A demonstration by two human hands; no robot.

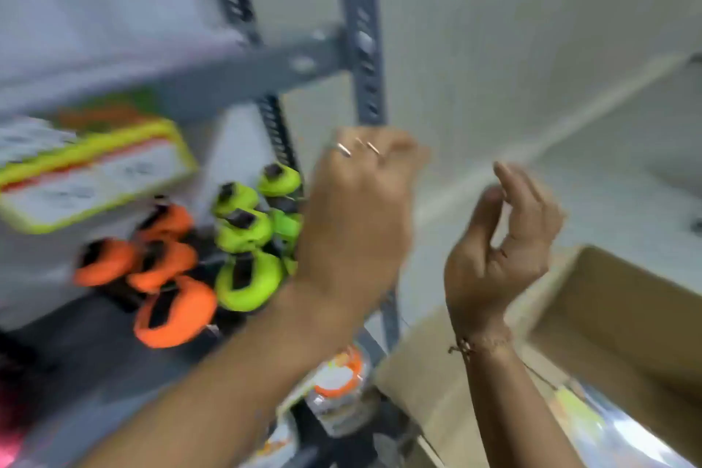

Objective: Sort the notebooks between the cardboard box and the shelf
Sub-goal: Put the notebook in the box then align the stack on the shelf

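The whole view is motion-blurred. A grey metal shelf fills the left half. A flat pack with a yellow-green border, possibly notebooks, lies tilted on it at the left. My left hand is raised in front of the shelf's right upright. Its fingers are curled closed, and I cannot tell whether they grip the post. My right hand is lifted beside it, palm inward, fingers loosely apart and holding nothing. Below it stands an open cardboard box, with shiny plastic-wrapped items inside at the bottom right.
Several orange and lime-green rounded objects crowd the shelf level beside my left hand. A clear jar with an orange-rimmed lid sits on the level below. A pale wall and floor lie behind to the right.
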